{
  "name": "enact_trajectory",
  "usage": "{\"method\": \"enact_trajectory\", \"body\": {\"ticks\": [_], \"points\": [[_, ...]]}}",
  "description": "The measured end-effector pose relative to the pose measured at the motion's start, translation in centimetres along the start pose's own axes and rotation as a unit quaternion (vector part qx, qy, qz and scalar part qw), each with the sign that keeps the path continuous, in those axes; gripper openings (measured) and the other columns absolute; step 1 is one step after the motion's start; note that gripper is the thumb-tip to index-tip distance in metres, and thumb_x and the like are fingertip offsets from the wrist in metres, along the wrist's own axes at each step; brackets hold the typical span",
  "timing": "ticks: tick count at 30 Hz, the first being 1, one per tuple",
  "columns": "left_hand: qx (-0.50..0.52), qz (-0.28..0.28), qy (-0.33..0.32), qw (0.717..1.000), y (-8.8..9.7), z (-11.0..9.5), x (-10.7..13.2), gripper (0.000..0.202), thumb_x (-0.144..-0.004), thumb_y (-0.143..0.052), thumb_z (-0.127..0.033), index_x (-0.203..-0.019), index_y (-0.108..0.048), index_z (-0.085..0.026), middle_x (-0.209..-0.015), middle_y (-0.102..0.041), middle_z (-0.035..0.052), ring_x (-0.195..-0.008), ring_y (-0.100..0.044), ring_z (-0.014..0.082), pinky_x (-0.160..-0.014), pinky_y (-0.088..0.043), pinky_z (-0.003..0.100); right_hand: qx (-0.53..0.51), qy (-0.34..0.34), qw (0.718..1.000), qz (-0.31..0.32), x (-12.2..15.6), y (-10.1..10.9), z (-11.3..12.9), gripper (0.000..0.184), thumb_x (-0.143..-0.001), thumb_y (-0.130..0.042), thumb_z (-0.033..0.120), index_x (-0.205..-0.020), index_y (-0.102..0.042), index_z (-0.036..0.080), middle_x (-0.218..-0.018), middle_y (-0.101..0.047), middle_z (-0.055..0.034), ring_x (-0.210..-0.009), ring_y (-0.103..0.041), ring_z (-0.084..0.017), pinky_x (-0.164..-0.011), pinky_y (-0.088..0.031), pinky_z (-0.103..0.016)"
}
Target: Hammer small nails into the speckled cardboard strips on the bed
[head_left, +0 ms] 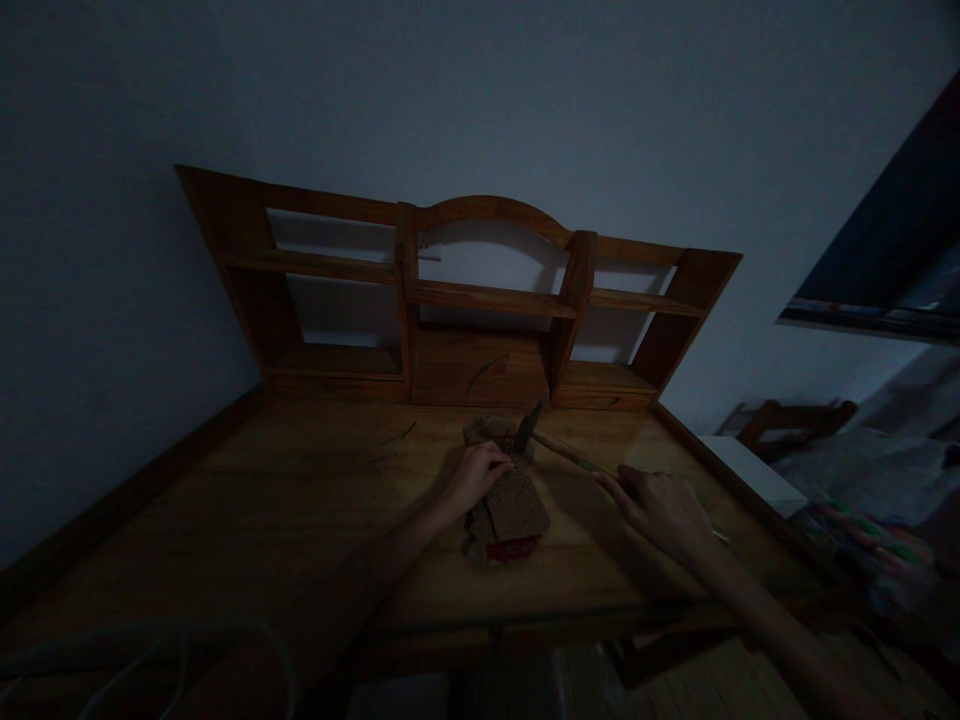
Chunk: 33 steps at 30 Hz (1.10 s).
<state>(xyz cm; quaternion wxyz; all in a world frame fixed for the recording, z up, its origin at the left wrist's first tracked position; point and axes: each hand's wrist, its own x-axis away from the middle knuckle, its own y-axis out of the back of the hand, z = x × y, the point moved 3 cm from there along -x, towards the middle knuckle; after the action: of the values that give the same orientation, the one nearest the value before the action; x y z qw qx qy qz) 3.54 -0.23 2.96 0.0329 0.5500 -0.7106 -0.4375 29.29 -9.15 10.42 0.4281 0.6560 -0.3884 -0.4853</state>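
Observation:
My right hand (664, 505) is closed around the wooden handle of a hammer (574, 455). Its dark metal head points left, just above and beside my left fingers. My left hand (478, 478) is pinched at the upper part of a brown, rough-faced block (517, 503). Whatever lies between its fingertips is too small and dark to make out. Under the block's near end a red piece (514, 550) shows, with crumpled brownish material around it. Two thin, nail-like pieces (399, 434) lie on the desk to the left.
The wooden desk (300, 510) carries a shelf unit (480, 295) along its back, against a pale wall. At right stand a white surface (754, 475), a chair (799, 415) and a plastic-covered heap (862, 480). A pale cable (277, 640) curves at lower left. The light is dim.

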Motion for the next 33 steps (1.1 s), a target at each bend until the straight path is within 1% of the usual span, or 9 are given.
{"method": "enact_trajectory", "body": {"ticks": [4, 8, 12, 20, 23, 30, 33], "points": [[0.006, 0.004, 0.002, 1.000, 0.1, -0.1, 0.0, 0.016, -0.083, -0.058, -0.026, -0.083, -0.072, -0.019, -0.083, -0.066, 0.0033, -0.079, -0.059, 0.0147, -0.072, -0.043, 0.024, 0.003, 0.005, 1.000, -0.003, 0.0, 0.1, 0.1, 0.050, -0.091, -0.027, 0.056, -0.075, -0.060, 0.023, -0.060, -0.068, -0.0072, -0.061, -0.067, -0.026, -0.054, -0.032, -0.030], [0.019, -0.003, -0.008, 1.000, -0.4, 0.5, 0.0, 0.017, -0.083, -0.058, -0.026, -0.082, -0.073, -0.019, -0.082, -0.065, 0.0035, -0.079, -0.059, 0.0147, -0.071, -0.043, 0.023, 0.004, 0.000, 1.000, -0.004, 0.0, 0.1, 0.0, 0.048, -0.092, -0.029, 0.053, -0.071, -0.058, 0.022, -0.058, -0.067, -0.0069, -0.060, -0.067, -0.026, -0.053, -0.032, -0.030], [0.019, -0.010, -0.010, 1.000, -0.7, 0.9, 0.0, 0.016, -0.083, -0.058, -0.026, -0.083, -0.073, -0.019, -0.083, -0.065, 0.0032, -0.080, -0.059, 0.0150, -0.071, -0.043, 0.023, 0.009, 0.001, 1.000, 0.002, -0.2, 0.1, 0.0, 0.047, -0.091, -0.030, 0.054, -0.071, -0.058, 0.022, -0.057, -0.067, -0.0073, -0.058, -0.066, -0.027, -0.051, -0.030, -0.030], [0.011, -0.010, -0.013, 1.000, -0.4, 0.6, 0.1, 0.016, -0.082, -0.059, -0.027, -0.084, -0.073, -0.019, -0.082, -0.066, 0.0031, -0.078, -0.059, 0.0144, -0.071, -0.043, 0.023, 0.011, 0.003, 1.000, 0.007, -0.1, 0.1, 0.0, 0.045, -0.091, -0.030, 0.053, -0.074, -0.059, 0.023, -0.059, -0.068, -0.0069, -0.061, -0.067, -0.027, -0.052, -0.031, -0.030], [0.014, -0.010, -0.017, 1.000, -0.5, 0.7, 0.1, 0.016, -0.083, -0.059, -0.026, -0.086, -0.073, -0.019, -0.082, -0.065, 0.0033, -0.080, -0.059, 0.0145, -0.071, -0.043, 0.023, 0.012, 0.004, 1.000, 0.007, -0.1, 0.0, 0.0, 0.045, -0.091, -0.031, 0.054, -0.074, -0.059, 0.023, -0.060, -0.068, -0.0069, -0.061, -0.067, -0.027, -0.053, -0.032, -0.030], [0.008, -0.010, -0.015, 1.000, -0.8, 1.0, 0.0, 0.015, -0.083, -0.059, -0.024, -0.083, -0.073, -0.018, -0.081, -0.065, 0.0028, -0.078, -0.058, 0.0135, -0.070, -0.043, 0.022, 0.013, 0.006, 1.000, 0.006, -0.1, 0.1, 0.1, 0.045, -0.091, -0.029, 0.054, -0.074, -0.058, 0.024, -0.059, -0.067, -0.0053, -0.060, -0.067, -0.027, -0.052, -0.031, -0.030], [0.005, -0.011, -0.021, 1.000, -0.8, 1.0, 0.1, 0.015, -0.083, -0.058, -0.024, -0.082, -0.072, -0.017, -0.081, -0.065, 0.0027, -0.077, -0.058, 0.0132, -0.069, -0.042, 0.022, 0.016, 0.008, 1.000, 0.006, -0.1, 0.2, 0.1, 0.046, -0.091, -0.029, 0.056, -0.075, -0.058, 0.024, -0.060, -0.067, -0.0062, -0.061, -0.067, -0.028, -0.052, -0.031, -0.031]]}}
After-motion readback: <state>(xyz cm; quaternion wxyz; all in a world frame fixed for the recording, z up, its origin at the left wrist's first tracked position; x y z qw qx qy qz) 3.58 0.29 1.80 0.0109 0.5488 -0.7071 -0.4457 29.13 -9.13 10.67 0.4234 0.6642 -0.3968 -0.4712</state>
